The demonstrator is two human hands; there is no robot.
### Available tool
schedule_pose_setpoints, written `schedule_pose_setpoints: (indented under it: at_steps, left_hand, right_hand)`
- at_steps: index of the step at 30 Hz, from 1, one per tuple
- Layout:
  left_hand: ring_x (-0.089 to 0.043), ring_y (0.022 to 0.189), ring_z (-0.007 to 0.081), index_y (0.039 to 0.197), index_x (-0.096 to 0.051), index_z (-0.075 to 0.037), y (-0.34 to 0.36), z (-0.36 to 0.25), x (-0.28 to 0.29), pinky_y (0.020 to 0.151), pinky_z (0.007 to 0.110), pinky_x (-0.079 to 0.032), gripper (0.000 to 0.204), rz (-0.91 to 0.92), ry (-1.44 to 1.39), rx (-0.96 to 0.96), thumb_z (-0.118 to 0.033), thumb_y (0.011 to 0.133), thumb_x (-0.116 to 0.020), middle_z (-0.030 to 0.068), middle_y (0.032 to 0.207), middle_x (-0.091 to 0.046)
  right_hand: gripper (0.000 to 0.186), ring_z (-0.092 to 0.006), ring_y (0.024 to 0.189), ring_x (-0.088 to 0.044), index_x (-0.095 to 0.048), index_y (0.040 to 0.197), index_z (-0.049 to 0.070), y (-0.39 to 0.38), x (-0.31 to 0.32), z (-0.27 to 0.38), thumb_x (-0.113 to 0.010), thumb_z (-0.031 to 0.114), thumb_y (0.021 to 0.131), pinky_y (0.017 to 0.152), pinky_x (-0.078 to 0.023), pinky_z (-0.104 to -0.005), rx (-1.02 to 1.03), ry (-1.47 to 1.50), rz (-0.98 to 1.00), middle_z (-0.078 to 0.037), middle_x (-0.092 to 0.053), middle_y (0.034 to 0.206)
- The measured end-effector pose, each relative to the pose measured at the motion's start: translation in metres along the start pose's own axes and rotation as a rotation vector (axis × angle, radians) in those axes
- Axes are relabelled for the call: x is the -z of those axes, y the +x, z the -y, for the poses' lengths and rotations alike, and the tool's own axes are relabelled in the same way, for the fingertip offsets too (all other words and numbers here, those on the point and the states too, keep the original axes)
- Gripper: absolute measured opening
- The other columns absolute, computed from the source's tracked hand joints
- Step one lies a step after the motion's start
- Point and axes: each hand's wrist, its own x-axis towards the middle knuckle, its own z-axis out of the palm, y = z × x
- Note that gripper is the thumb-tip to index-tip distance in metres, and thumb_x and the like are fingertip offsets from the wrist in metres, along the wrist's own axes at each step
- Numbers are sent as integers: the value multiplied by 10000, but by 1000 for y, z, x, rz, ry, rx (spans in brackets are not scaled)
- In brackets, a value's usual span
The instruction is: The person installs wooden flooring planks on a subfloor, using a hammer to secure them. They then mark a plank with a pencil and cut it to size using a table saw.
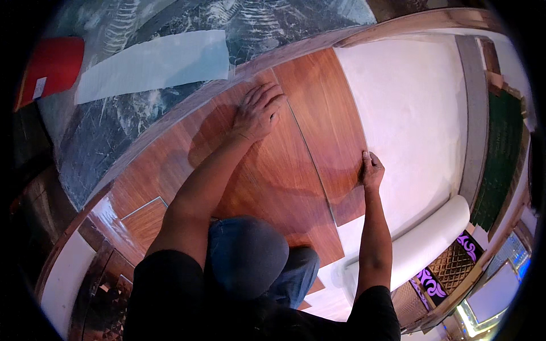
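My left hand (pixel 260 111) rests near the upper end of the seam between wood-look planks, fingers bent and close together; whatever is under them is hidden. My right hand (pixel 371 169) grips the right edge of the outer reddish-brown plank (pixel 321 108), low down near its corner. Neighbouring planks (pixel 287 196) lie to the left, under and beside my left arm. A pale white underlay (pixel 412 108) is spread right of the planks. My jeans-clad knee (pixel 244 256) is down between my arms.
A white roll (pixel 415 241) lies at lower right. Beyond the curved board edge are dark marbled sheeting (pixel 273 23), a white sheet (pixel 159 62) and a red panel (pixel 57 65) at upper left. Dark green strips (pixel 495 159) and patterned panels (pixel 458 261) are at the right.
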Motion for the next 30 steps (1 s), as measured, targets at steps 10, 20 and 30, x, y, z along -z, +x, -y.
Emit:
schedule_pose_setpoints:
  at_steps: [10,20,30]
  left_hand:
    - [-519,1425,367,1324,-723,-157,2,-3,-3,1175,535,-435,466,68,48,37,-111,860,-746,122,1469,-582]
    - [-462,1471,334,1324,-729,-166,-3,-2,1,1214,516,-386,484,104,67,57,-141,842,-760,106,1529,-525]
    - [-514,1415,417,1346,-733,-171,-6,0,-15,1146,583,-427,455,109,102,33,-118,894,-725,169,1506,-560]
  right_hand:
    - [390,-148,934,-671,-769,1191,-42,9,-6,-10,-746,309,1022,862,-542,-320,44,5,-16,-94,-783,992]
    - [424,-271,925,-739,-758,1208,-18,-5,-7,3,-692,369,1048,858,-563,-371,94,-179,-22,-201,-787,1056]
    - [505,-406,1125,-724,-738,1283,44,-12,-19,5,-619,481,1060,961,-559,-436,24,-394,-156,-231,-754,1199]
